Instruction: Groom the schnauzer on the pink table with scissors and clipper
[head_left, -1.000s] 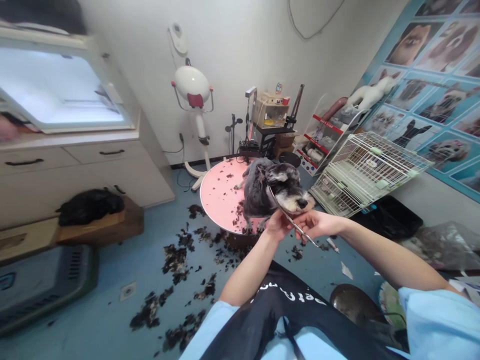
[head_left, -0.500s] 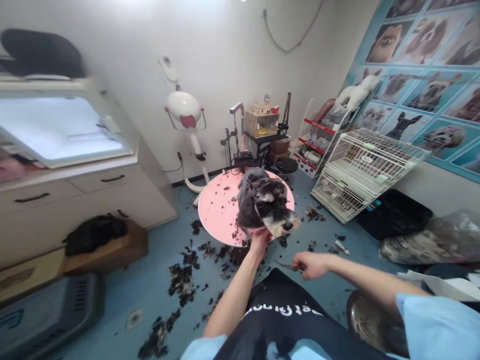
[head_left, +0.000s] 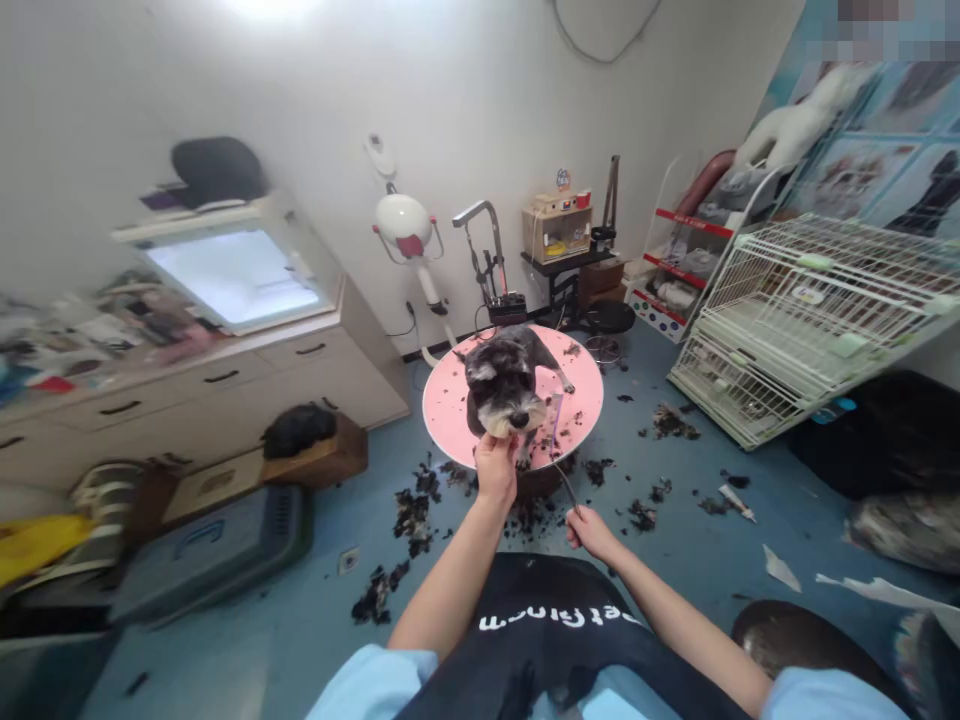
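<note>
A: Where's the dog [head_left: 501, 375], taking twelve o'clock as straight ahead of the wearer?

B: At twelve, up on the pink table [head_left: 448, 400], facing back toward six. Its head is about the middle of the tabletop, its rump trails off toward one, and one leg is stretched out that way.

A: What's the left hand [head_left: 495, 468] doing?

B: Its fingers are curled up under the chin and have hold of the fur there. Some tips are buried, so I can't tell how tight the grip is. The muzzle sits just above it, at one o'clock, touching. I'd say that's to steady the head and hold the face level.

A: And the right hand [head_left: 590, 530]?

B: Closed in a fist around the handle end of what look like scissors [head_left: 568, 485], pointing to eleven. The muzzle lies at about eleven from that hand too, but well apart from it. Holding them low and off to the side probably spares the face from the point.

A: Do the blades look parted?

B: Too thin and blurred to tell. A slim purplish strip [head_left: 556, 420] shows beyond the tip; I can't say whether it belongs to them.
</note>
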